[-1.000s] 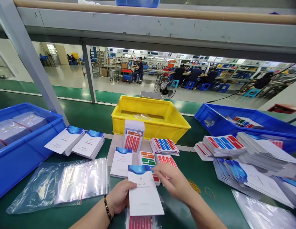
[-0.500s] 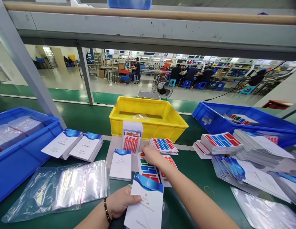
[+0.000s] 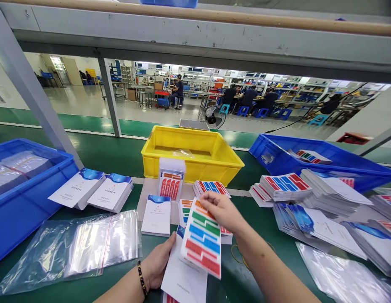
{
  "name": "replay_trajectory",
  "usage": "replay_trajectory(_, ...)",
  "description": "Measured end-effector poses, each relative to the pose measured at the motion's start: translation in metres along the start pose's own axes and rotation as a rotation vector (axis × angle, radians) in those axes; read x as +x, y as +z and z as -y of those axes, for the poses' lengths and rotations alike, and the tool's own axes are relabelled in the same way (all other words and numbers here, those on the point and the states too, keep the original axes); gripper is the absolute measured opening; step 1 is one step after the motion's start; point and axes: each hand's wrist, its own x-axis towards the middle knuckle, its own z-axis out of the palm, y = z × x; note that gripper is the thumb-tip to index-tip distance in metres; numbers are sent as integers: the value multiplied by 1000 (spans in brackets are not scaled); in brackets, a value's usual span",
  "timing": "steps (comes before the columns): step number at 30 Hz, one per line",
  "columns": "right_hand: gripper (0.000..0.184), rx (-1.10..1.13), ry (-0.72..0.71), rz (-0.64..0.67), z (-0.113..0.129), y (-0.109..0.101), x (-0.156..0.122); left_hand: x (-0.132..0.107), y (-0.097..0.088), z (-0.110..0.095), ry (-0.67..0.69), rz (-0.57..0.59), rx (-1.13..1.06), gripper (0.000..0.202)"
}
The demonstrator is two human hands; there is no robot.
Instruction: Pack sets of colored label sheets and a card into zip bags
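Note:
My left hand (image 3: 157, 263) grips a white booklet with a blue top edge (image 3: 183, 280) low at the front, thumb on its left edge. My right hand (image 3: 222, 210) pinches the top of a sticker sheet with orange, green, blue and red bars (image 3: 203, 237) and holds it lifted over the booklet. Just behind lies the stack of the same coloured sheets (image 3: 184, 208), beside a stack with red labels (image 3: 226, 233). A white booklet stack (image 3: 157, 214) sits to the left of them.
A yellow bin (image 3: 192, 153) stands behind, blue bins at the left (image 3: 31, 189) and right (image 3: 321, 162). Clear zip bags (image 3: 78, 246) lie front left, two booklet stacks (image 3: 91, 191) behind them. Piles of sticker sheets (image 3: 285, 185) and booklets (image 3: 324, 229) crowd the right. People sit at benches far behind.
My right hand reached forward to the coloured sheet stack, picked up one sheet and drew it back over the booklet. The left hand kept hold of the booklet, lower in view.

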Motion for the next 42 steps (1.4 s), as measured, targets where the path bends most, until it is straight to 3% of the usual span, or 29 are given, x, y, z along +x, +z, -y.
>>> replay_trajectory(3, 13, -9, 17, 96, -1, 32, -24, 2, 1, 1, 21, -25, -6, 50)
replay_trajectory(6, 13, -157, -9, 58, -8, 48, -39, 4, -5, 5, 42, -34, 60, 37)
replay_trajectory(12, 20, -472, -263, -285, -43, 13, -53, 0, -4, -1, -26, -144, 111, 32)
replay_trajectory(16, 21, -768, -200, -241, -64, 3, -62, -4, 8, -6, -43, -196, 116, 25)
replay_trajectory(21, 18, -935, -119, -218, -62, 11, -63, -4, 12, -8, -66, -245, 127, 22)
replay_trajectory(26, 14, -889, -129, -212, -56, 8, -63, -3, 10, -9, -81, -256, 123, 24)
replay_trajectory(31, 21, -847, -229, -262, -71, 0, -64, -7, 18, -12, -74, -306, 119, 21)
replay_trajectory(35, 29, -761, -402, -431, -76, -7, -66, -6, 18, -12, -44, -356, 90, 25)
replay_trajectory(38, 30, -644, -582, -580, -55, 2, -73, -2, 12, -8, -4, -367, 62, 28)
replay_trajectory(39, 34, -611, -644, -573, -45, 10, -76, -1, 9, -6, 19, -354, 50, 29)
replay_trajectory(42, 38, -551, -754, -362, -21, 40, -86, 4, 4, -2, 98, -269, -15, 35)
